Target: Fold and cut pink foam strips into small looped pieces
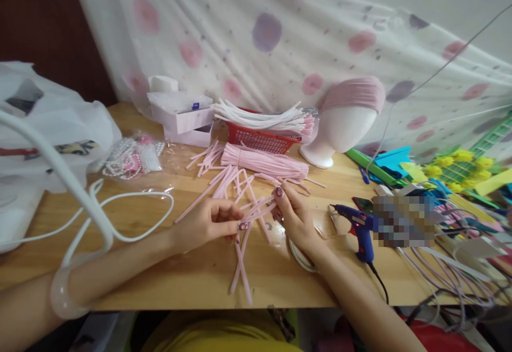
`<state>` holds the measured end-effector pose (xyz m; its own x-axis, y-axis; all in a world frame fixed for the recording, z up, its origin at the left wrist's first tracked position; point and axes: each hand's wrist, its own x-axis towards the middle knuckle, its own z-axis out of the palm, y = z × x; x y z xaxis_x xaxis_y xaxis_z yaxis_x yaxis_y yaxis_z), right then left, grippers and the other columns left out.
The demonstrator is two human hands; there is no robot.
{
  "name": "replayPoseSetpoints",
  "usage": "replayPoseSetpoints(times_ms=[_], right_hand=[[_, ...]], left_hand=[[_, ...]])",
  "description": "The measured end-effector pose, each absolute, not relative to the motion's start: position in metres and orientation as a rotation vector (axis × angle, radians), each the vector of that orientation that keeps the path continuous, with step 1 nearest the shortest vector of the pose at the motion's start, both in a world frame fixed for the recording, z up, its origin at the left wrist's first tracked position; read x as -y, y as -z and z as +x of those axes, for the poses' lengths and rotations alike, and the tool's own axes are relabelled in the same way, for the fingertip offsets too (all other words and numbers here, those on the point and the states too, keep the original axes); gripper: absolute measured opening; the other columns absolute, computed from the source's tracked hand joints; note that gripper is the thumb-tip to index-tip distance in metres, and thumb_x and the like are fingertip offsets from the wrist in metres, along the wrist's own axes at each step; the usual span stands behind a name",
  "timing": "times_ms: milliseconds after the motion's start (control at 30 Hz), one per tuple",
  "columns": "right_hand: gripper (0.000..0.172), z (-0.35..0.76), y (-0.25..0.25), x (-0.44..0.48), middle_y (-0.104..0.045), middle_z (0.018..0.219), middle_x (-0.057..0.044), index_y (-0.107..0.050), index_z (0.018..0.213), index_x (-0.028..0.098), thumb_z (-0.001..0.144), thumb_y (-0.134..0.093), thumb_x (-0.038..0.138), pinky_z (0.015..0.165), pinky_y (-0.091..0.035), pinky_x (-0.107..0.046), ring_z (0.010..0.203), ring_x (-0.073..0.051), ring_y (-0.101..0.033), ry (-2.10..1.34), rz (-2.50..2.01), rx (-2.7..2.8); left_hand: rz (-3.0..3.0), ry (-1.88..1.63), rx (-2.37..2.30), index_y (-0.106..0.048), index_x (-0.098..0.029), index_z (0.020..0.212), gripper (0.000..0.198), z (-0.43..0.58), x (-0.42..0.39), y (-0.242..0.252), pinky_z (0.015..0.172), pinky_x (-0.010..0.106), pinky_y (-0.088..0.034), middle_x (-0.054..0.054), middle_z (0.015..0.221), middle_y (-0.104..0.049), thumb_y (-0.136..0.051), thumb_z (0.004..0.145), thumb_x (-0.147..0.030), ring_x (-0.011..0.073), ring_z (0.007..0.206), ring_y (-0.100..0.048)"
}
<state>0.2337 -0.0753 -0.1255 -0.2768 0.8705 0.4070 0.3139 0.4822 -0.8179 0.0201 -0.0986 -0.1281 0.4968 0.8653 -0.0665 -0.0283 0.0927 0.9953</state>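
My left hand is closed, its thumb and fingers pinching the near ends of a few short pink pipe cleaners. At their other ends, my right hand grips them between thumb and fingertips, so they span the gap between both hands. More pink pipe cleaner pieces lie crossed on the table below my left fingertips. Just beyond my hands are loose pink pieces and a thick tied bundle of pink pipe cleaners. How many pieces I hold is hard to make out.
A red basket of white stems stands behind the bundle, beside a white foam head. A blue glue gun with a cord is to the right, near cluttered craft pieces. White tubing and bagged beads lie left.
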Motion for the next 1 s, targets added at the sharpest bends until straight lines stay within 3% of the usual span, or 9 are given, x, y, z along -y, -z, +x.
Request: replayPoseSetpoints(times_ms=[200, 333, 467, 633, 867, 1000], right_hand=[[0.043, 0.233, 0.121, 0.074, -0.041, 0.058, 0.003, -0.042, 0.063, 0.020, 0.097, -0.042, 0.045, 0.051, -0.030, -0.025, 0.052, -0.011, -0.038, -0.710, -0.998, 1.902], [0.045, 0.231, 0.119, 0.075, -0.041, 0.053, 0.004, -0.044, 0.060, 0.020, 0.095, -0.046, 0.048, 0.048, -0.028, -0.024, 0.048, -0.010, -0.037, -0.842, -1.091, 1.836], [0.048, 0.230, 0.115, 0.074, -0.038, 0.048, 0.005, -0.042, 0.057, 0.020, 0.093, -0.048, 0.051, 0.045, -0.026, -0.024, 0.044, -0.009, -0.033, -0.942, -1.162, 1.795], [0.045, 0.235, 0.113, 0.071, -0.042, 0.050, 0.004, -0.045, 0.058, 0.020, 0.096, -0.046, 0.043, 0.049, -0.027, -0.025, 0.047, -0.010, -0.036, -0.711, -1.041, 2.004], [0.046, 0.232, 0.124, 0.072, -0.042, 0.052, 0.003, -0.039, 0.062, 0.021, 0.100, -0.033, 0.046, 0.051, -0.029, -0.026, 0.049, -0.012, -0.039, -0.623, -1.031, 2.095], [0.042, 0.236, 0.125, 0.071, -0.050, 0.060, 0.000, -0.042, 0.074, 0.022, 0.100, -0.024, 0.049, 0.054, -0.030, -0.027, 0.053, -0.014, -0.044, -0.415, -0.919, 2.361]], left_hand=[[1.428, -0.787, -0.922, -0.063, -0.016, 0.071, 0.017, 0.019, 0.100, 0.122, 0.046, 0.019, -0.036, -0.004, 0.053, -0.056, -0.064, 0.075, -0.032, 0.0080, 0.048, -0.049], [1.808, -0.923, -1.066, -0.061, -0.016, 0.063, 0.019, 0.018, 0.104, 0.120, 0.050, 0.021, -0.036, -0.002, 0.055, -0.056, -0.056, 0.078, -0.027, 0.0091, 0.051, -0.048], [2.113, -1.007, -1.084, -0.065, -0.017, 0.068, 0.021, 0.017, 0.106, 0.124, 0.053, 0.022, -0.036, -0.001, 0.057, -0.058, -0.051, 0.082, -0.023, 0.0100, 0.054, -0.049], [1.906, -0.944, -1.116, -0.064, -0.016, 0.069, 0.021, 0.015, 0.104, 0.126, 0.051, 0.020, -0.039, 0.000, 0.061, -0.061, -0.055, 0.083, -0.029, 0.0100, 0.054, -0.052], [1.519, -0.818, -0.953, -0.070, -0.016, 0.099, 0.030, 0.019, 0.100, 0.128, 0.051, 0.020, -0.045, -0.001, 0.067, -0.063, -0.060, 0.084, -0.039, 0.0083, 0.052, -0.054], [1.470, -0.760, -0.932, -0.070, -0.016, 0.111, 0.036, 0.015, 0.098, 0.127, 0.046, 0.018, -0.040, -0.002, 0.063, -0.061, -0.059, 0.085, -0.039, 0.0073, 0.049, -0.052]])
